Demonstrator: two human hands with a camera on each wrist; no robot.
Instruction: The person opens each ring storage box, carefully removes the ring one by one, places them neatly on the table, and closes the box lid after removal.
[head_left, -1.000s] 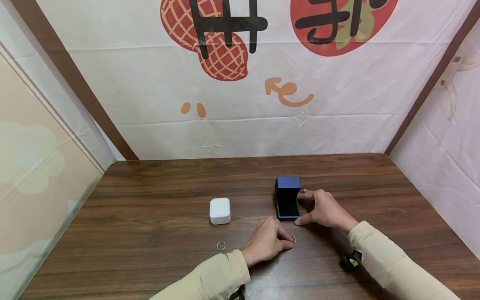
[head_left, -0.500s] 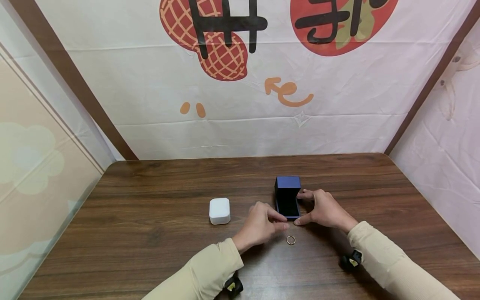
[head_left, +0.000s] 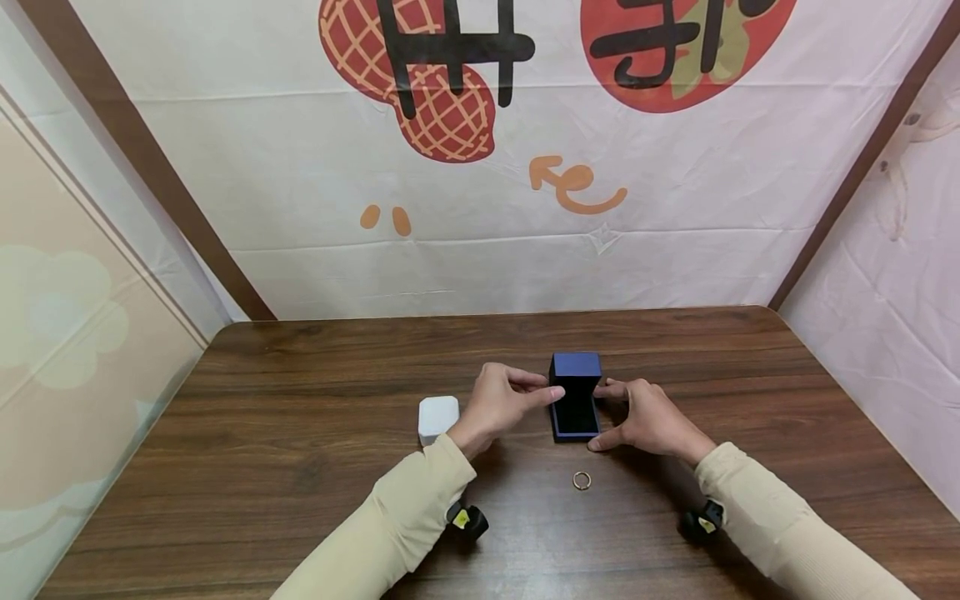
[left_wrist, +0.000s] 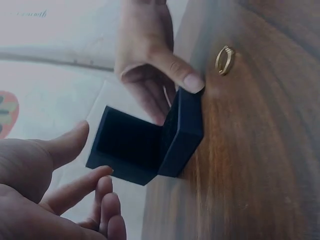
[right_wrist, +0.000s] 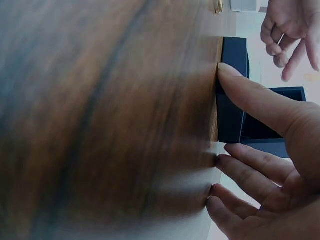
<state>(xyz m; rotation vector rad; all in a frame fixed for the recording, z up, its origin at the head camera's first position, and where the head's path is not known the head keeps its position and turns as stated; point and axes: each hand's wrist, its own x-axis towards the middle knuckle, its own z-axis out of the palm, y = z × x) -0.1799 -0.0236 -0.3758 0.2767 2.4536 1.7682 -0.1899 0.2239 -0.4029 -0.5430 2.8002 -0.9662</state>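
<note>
A blue ring box stands with its lid raised and its black inside showing. My right hand holds the base, thumb at the front corner and fingers along the right side, as the right wrist view also shows. My left hand is at the left of the raised lid, thumb and index finger apart and nothing between them. Whether a fingertip touches the lid I cannot tell. In front of the box a gold ring lies on the table.
A white, rounded box stands left of the blue one, partly behind my left wrist. The wooden table ends at a printed white cloth at the back. A black wrist camera hangs under each sleeve.
My left hand has left the ring in front of the box and moved up and away to the lid's left side. Its sleeve now covers where another ring lay. My right hand stays put.
</note>
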